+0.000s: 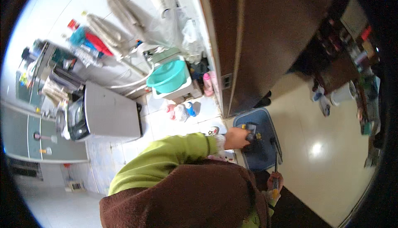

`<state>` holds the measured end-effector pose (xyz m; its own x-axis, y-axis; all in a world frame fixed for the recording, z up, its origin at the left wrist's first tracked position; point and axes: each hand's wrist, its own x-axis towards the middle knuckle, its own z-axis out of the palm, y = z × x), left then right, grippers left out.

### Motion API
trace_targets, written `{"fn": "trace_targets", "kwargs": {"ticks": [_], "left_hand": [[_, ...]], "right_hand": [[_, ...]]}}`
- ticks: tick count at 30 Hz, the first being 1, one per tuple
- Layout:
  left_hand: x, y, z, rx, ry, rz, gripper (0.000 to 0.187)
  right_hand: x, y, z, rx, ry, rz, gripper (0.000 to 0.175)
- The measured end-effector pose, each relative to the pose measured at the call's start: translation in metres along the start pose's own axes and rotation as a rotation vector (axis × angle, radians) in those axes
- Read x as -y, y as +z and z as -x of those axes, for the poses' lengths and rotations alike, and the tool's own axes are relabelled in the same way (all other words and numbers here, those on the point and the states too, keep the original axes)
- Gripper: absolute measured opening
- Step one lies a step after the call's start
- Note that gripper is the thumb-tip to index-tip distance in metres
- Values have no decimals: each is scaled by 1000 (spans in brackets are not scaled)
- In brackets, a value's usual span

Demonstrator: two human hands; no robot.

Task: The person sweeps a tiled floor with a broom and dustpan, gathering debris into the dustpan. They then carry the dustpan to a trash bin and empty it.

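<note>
A blue-grey plastic tub [262,153] stands on the floor before me. My left hand [237,137] reaches over its near left side, with the fingers closed round a dark object [250,137]; its kind is unclear. Beside that object, a small clear piece and yellow bits show inside the tub. Lower right, my right hand [275,181] grips a long thin tool [276,162] with a grey shaft and a yellow end. Its dark far end reaches the tub's right side; the tool's kind cannot be told.
A brown door or panel [264,41] rises beyond the tub. To the left are a turquoise basin [168,76], a blue bottle [190,109], a pink bottle [207,85] and a white appliance [112,111]. A white bucket [343,93] stands at right.
</note>
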<state>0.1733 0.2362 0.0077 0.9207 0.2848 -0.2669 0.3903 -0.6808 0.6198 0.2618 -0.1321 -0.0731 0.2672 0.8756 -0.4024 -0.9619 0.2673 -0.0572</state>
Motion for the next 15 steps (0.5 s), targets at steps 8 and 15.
{"fn": "trace_targets", "kwargs": {"ticks": [8,15], "left_hand": [[9,96,-63,169,240,-27,40],[-6,83,-39,183,130,34,63]], "right_hand": [[33,-47,-19,-25,121,215,20],[24,-77,-44,360,450,-442,26]]}}
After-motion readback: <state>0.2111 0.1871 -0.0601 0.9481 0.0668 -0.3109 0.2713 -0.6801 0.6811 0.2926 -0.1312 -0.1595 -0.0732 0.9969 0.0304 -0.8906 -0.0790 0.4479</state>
